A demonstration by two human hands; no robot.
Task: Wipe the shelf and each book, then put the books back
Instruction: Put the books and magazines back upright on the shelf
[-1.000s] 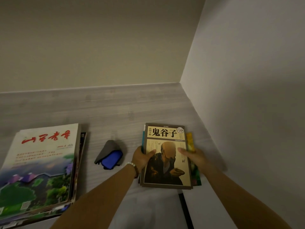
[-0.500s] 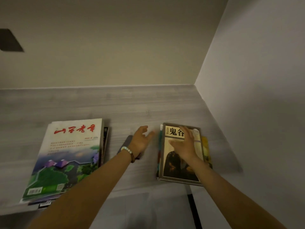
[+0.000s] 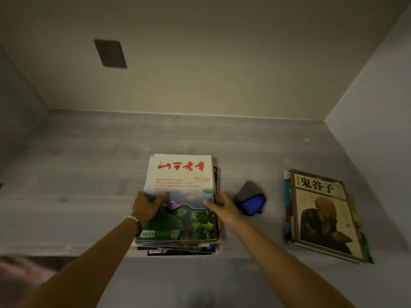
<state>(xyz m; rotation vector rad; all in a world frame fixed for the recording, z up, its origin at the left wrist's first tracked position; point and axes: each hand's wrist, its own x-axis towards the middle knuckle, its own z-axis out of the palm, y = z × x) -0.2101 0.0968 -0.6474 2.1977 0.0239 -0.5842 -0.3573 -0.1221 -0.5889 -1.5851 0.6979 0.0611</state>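
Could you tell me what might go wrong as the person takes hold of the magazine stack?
1. The magazine stack is uneven and its lower issues jut past the front edge of the shelf. With the left hand and right hand only at its sides, they may slide out and fall.
2. The cloth lies close beside the right hand, so it could get knocked off.

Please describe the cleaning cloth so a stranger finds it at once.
On the grey shelf lie two book stacks. Between the magazine stack and the right-hand stack sits a small folded cloth. Only it is soft: grey outside, bright blue inside.
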